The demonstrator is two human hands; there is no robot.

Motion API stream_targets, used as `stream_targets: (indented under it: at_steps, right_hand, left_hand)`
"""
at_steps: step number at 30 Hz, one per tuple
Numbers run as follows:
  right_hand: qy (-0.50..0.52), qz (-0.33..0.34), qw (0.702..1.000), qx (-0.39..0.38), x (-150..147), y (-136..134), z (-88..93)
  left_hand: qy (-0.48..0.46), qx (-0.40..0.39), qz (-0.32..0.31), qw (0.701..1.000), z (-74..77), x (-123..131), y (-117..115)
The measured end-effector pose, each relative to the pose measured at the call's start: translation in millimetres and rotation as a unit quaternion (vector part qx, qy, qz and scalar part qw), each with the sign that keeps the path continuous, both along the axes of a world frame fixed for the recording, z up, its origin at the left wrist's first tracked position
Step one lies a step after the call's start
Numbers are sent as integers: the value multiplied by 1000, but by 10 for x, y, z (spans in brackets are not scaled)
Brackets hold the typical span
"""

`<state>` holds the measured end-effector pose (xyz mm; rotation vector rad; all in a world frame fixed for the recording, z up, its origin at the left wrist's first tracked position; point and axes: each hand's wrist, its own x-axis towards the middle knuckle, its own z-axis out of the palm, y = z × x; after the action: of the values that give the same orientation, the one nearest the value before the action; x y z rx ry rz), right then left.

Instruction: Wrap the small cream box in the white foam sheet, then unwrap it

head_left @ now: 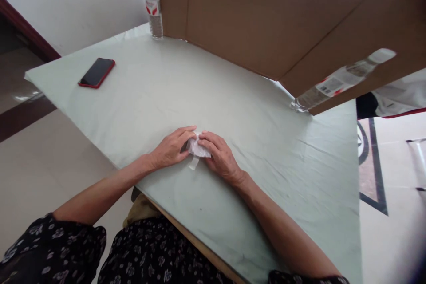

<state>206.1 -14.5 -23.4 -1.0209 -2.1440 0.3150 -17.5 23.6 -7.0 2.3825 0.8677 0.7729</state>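
A small white crumpled packet [197,150], like folded paper or plastic, lies on the pale green cloth of the table [273,155] between both hands. My left hand [171,147] grips its left side with curled fingers. My right hand [218,155] covers its right side, fingers pressed on top. A thin white strip hangs from the packet toward me. What is inside the packet is hidden.
A red phone [96,72] lies face up at the far left. One clear water bottle [153,5] stands at the back, another [339,80] at the right, both against a large brown cardboard wall [266,13]. Tiled floor lies beyond the table's edges.
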Motion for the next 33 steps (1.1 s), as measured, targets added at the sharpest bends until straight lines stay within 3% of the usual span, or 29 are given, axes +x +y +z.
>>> stream_targets:
  at_steps: [3, 5, 8, 11, 13, 18, 21, 23, 26, 29, 33]
  right_hand:
    - [38, -14, 998, -48, 8, 126, 84]
    - [78, -20, 990, -118, 22, 211, 181]
    - [154, -34, 955, -250, 29, 297, 278]
    - [241, -23, 908, -343, 9, 312, 246]
    - [272, -14, 892, -360, -10, 303, 183]
    - [291, -55, 881, -369, -50, 290, 116]
    - [334, -45, 851, -404, -76, 284, 142]
    - [336, -39, 846, -412, -87, 274, 148]
    - [257, -76, 891, -366, -71, 250, 141]
    - [148, -164, 951, -218, -14, 211, 158]
    - [53, -183, 979, -68, 36, 159, 208]
  left_hand:
    - [-57, -57, 43, 996, 11, 113, 82]
    - [-84, -152, 76, 982, 71, 178, 147]
    - [-92, -330, 119, 932, 177, 234, 224]
    - [-97, -437, 149, 882, 231, 263, 265]
    - [-80, -442, 164, 878, 234, 273, 277]
    - [-92, -311, 149, 934, 218, 250, 286]
    - [-162, -368, 75, 913, 201, 207, 285]
    - [-193, -415, 35, 888, 182, 182, 284]
    - [-202, -456, 18, 867, 152, 167, 282]
    - [-217, -474, 24, 853, 129, 170, 280]
    - [-239, -496, 10, 835, 96, 170, 279]
